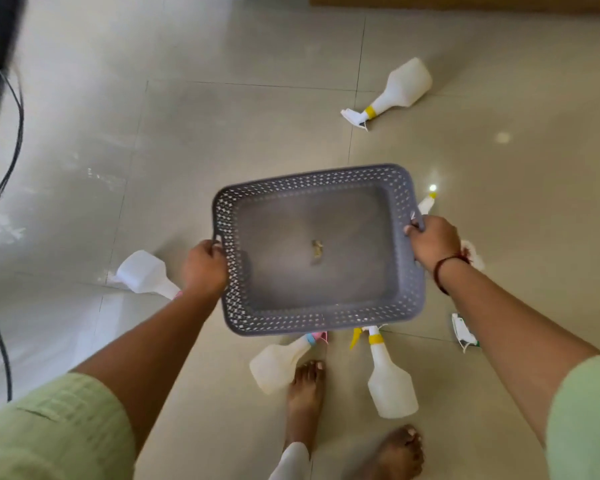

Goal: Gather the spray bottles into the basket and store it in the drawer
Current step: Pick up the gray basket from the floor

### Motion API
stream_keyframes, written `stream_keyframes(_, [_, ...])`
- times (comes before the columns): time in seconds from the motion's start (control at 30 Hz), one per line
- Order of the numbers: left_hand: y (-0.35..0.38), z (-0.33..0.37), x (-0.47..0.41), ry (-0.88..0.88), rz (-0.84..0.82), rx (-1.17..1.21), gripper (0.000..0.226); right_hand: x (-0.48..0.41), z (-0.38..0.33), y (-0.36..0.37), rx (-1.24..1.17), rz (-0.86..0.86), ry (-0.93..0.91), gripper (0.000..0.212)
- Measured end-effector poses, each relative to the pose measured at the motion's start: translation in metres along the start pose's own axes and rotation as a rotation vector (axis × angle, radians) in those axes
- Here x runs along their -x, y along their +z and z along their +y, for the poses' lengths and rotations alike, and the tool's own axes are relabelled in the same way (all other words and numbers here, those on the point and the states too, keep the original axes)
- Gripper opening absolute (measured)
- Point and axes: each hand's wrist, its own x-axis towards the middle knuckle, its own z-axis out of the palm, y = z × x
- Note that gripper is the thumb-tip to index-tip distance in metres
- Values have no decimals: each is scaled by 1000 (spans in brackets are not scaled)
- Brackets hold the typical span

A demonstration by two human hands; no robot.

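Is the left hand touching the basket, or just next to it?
Touching. Head view: left hand grips the left rim of the basket, fingers curled over its edge.

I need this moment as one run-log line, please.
left hand: grips basket rim | right hand: grips basket rim | basket: no bottles inside | spray bottles: on floor
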Motion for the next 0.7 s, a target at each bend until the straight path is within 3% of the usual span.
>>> stream_keyframes(0.3, [2,-14,-70,51,-88,-3,29,-20,-18,50,-26,-4,63,24])
stream_keyframes(0.7, [73,-31,-116,-58,-144,-35,34,-64,-5,108,-148,-63,110,16])
